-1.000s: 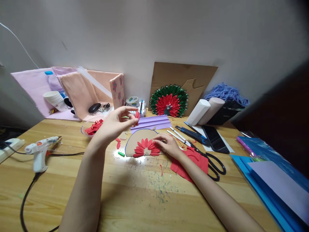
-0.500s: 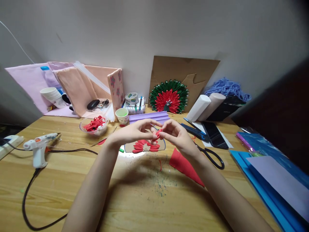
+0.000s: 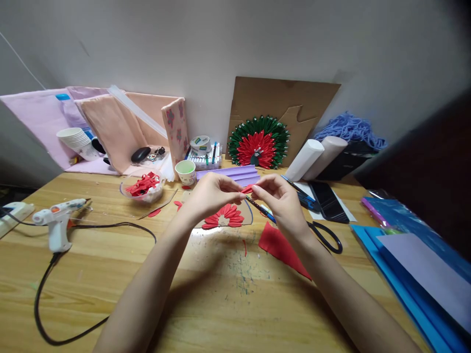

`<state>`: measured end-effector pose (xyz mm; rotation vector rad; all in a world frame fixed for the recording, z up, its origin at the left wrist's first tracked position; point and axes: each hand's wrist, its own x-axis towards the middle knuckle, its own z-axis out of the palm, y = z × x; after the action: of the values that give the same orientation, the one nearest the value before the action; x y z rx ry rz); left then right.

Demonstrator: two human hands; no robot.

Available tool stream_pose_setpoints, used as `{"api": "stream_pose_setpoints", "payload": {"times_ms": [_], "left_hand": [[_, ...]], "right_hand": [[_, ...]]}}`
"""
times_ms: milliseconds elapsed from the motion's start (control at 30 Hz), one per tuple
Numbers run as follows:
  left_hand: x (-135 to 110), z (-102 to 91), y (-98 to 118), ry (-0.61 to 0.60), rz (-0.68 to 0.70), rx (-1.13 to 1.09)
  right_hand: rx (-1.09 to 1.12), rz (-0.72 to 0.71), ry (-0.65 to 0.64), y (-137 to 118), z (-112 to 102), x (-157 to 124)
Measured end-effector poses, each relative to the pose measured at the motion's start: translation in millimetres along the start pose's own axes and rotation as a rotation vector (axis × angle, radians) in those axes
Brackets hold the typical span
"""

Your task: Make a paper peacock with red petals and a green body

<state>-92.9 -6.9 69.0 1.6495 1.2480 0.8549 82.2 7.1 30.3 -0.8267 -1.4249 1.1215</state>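
My left hand and my right hand meet above the table, both pinching a small red paper petal between their fingertips. Just below them lies a half-round cardboard piece with red petals glued on in a fan. A blue-tipped pen lies under my right fingers. A red paper sheet rests by my right wrist.
A glue gun with its black cable stands at the left. A clear bowl of red petals, a paper cup, purple folded paper, scissors, a phone, a finished peacock craft and blue sheets surround the hands.
My left hand brought the red petal from up at the left to the middle. My right hand left the cardboard piece and joined it on the petal. The view tilted slightly down.
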Motion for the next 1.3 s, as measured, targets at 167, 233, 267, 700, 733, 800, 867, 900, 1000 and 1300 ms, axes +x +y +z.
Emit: {"api": "stream_pose_setpoints", "payload": {"times_ms": [167,233,267,700,733,800,867,900,1000,1300], "left_hand": [[-3,8.7,7,0.142,0.157,0.234],[-4,9.9,9,0.175,0.215,0.317],[-4,10.1,10,0.186,0.241,0.357],[-7,10.3,14,0.178,0.433,0.670],[-7,10.4,14,0.179,0.438,0.669],[-8,10.5,15,0.178,0.449,0.666],[-8,10.9,15,0.177,0.459,0.664],[-8,11.1,15,0.178,0.462,0.662],[-8,11.7,14,0.188,0.474,0.652],[-7,9.3,13,0.137,0.442,0.459]], "right_hand": [[0.022,0.023,0.034,2,-1,0],[0.026,0.030,0.041,2,-1,0],[0.023,0.034,0.043,1,-1,0],[-0.141,-0.081,-0.017,0,-5,-1],[-0.147,-0.082,-0.013,0,-5,-1],[-0.157,-0.089,-0.001,-1,-5,0],[-0.165,-0.100,0.005,-3,-4,0],[-0.168,-0.106,0.004,-4,-4,-1],[-0.171,-0.123,-0.017,-5,-5,-1],[-0.140,-0.133,-0.061,-4,-8,-2]]}}
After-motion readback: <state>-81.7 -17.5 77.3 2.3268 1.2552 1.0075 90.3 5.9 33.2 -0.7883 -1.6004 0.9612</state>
